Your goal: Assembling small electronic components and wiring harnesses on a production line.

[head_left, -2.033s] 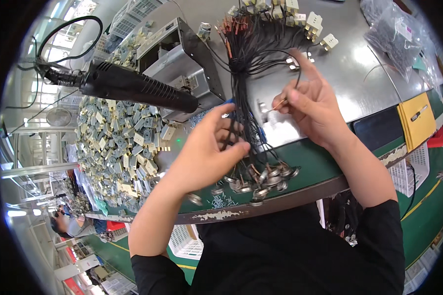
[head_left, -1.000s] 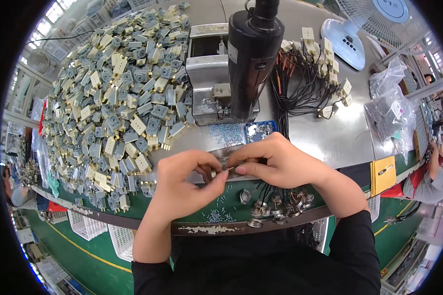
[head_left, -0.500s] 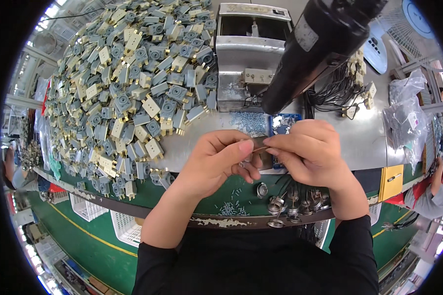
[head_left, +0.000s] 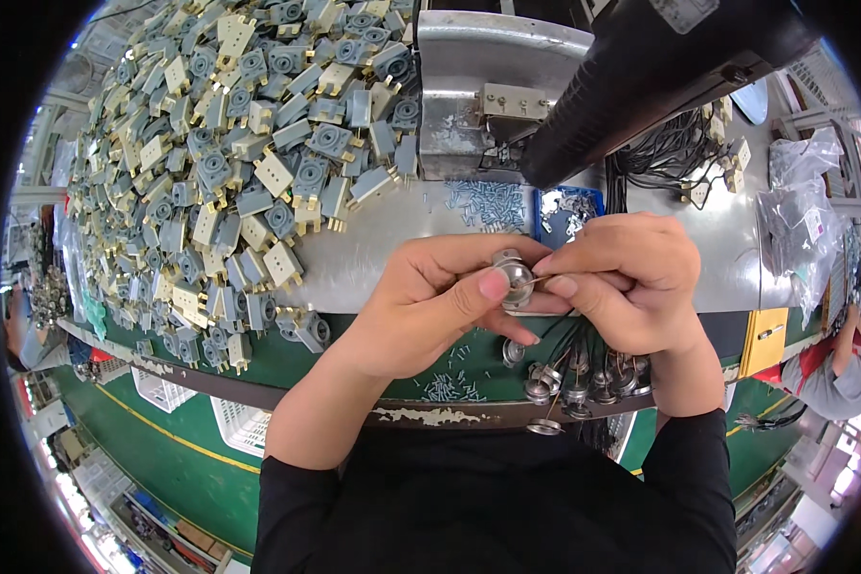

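Over the front of the bench, my left hand [head_left: 416,306] is closed on a small round metal cup [head_left: 514,277], gripped between thumb and fingers with its hollow facing up. My right hand [head_left: 636,277] touches the cup's right side, thumb and forefinger pinched on a thin copper-coloured wire [head_left: 538,279] that reaches into the cup. Where the wire's other end goes is hidden by the right hand. Just below that hand lie several similar round metal cups [head_left: 576,390] with black leads. Loose screws [head_left: 450,387] lie on the green mat [head_left: 354,368] below my left hand.
Grey and cream plug parts [head_left: 230,182] are heaped at the left. A metal fixture [head_left: 450,143] and a slanting black cylindrical tool [head_left: 631,86] stand behind the hands. Screws [head_left: 488,203] and a blue tray [head_left: 599,203] lie before them. Black cables [head_left: 665,153] are bundled at back right.
My left hand has turned, so the metal cup now shows between its fingers. The right hand has moved slightly right and up, still pinching the wire. The whole view has shifted a little.
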`<action>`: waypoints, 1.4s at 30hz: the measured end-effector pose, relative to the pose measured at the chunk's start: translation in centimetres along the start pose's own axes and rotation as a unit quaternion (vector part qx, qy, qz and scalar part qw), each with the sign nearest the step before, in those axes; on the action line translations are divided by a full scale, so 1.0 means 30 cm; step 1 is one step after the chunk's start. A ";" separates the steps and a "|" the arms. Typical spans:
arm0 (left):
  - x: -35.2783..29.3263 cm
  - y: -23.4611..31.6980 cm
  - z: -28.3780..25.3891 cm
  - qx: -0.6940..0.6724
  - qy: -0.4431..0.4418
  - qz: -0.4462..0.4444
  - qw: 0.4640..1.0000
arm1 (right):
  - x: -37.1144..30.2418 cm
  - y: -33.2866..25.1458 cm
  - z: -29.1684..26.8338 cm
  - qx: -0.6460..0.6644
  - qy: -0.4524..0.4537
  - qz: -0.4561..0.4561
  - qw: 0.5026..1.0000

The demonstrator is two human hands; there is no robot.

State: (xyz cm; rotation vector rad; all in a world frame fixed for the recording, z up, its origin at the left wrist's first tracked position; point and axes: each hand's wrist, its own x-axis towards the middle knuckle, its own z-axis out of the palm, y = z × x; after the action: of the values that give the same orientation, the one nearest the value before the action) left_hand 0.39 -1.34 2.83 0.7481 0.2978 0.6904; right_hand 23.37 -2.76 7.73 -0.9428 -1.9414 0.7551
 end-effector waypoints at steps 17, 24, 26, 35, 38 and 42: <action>-0.043 0.001 0.036 0.383 0.022 0.047 0.923 | -0.031 -0.015 0.006 0.020 -0.019 0.086 0.996; -0.035 0.000 0.082 0.278 -0.012 0.073 0.958 | -0.030 -0.003 0.016 0.189 -0.017 0.216 0.958; -0.036 -0.001 0.092 0.216 0.009 0.049 0.975 | -0.031 -0.001 0.025 0.212 -0.009 0.215 0.953; -0.029 -0.030 0.069 0.327 -0.012 0.150 0.933 | -0.020 -0.020 0.026 0.307 -0.016 0.301 0.903; -0.031 -0.024 0.068 0.270 -0.004 0.115 0.956 | -0.021 -0.011 0.022 0.277 -0.045 0.261 0.924; -0.035 -0.014 0.043 0.090 -0.005 0.028 0.996 | -0.045 0.005 0.017 0.191 0.025 0.175 0.966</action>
State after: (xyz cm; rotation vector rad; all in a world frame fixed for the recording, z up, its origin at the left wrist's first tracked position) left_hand 0.42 -2.94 3.46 0.9343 0.3348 0.7185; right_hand 23.49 -3.89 6.82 -1.0592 -1.5224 1.2444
